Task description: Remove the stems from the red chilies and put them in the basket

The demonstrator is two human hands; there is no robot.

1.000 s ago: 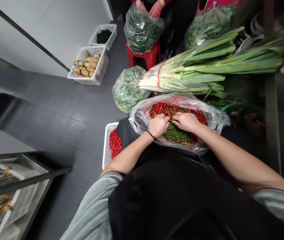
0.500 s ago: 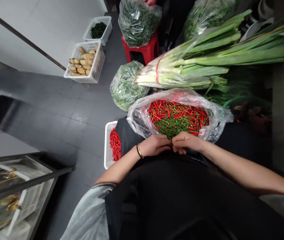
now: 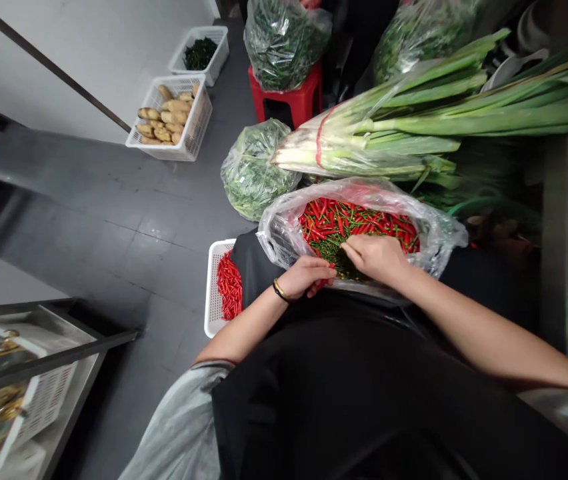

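Observation:
A clear plastic bag [image 3: 441, 233] lies open in front of me, full of red chilli peppers [image 3: 324, 220] with a heap of green stems at its near side. My left hand [image 3: 307, 277], with a bracelet at the wrist, is closed on red chilli peppers at the bag's near left edge; red shows between and below its fingers. Over the green stems my right hand [image 3: 377, 257] is closed in a pinch, and what its fingertips hold, if anything, is hidden. To the left, a white basket [image 3: 211, 303] contains stemless red chillies [image 3: 229, 287].
Beyond the bag lie banded leeks [image 3: 414, 127] and a bag of leafy greens [image 3: 259, 170]. A red stool [image 3: 304, 97] bears another greens bag [image 3: 287, 43], near another person's hand. Baskets of brown roots [image 3: 199, 133] and dark greens [image 3: 219, 60] stand by the wall; a metal rack [image 3: 79, 347] is lower left.
My hands have parted. The right has moved up over the stems in the bag, while the left has shifted slightly left and red chillies now show in it.

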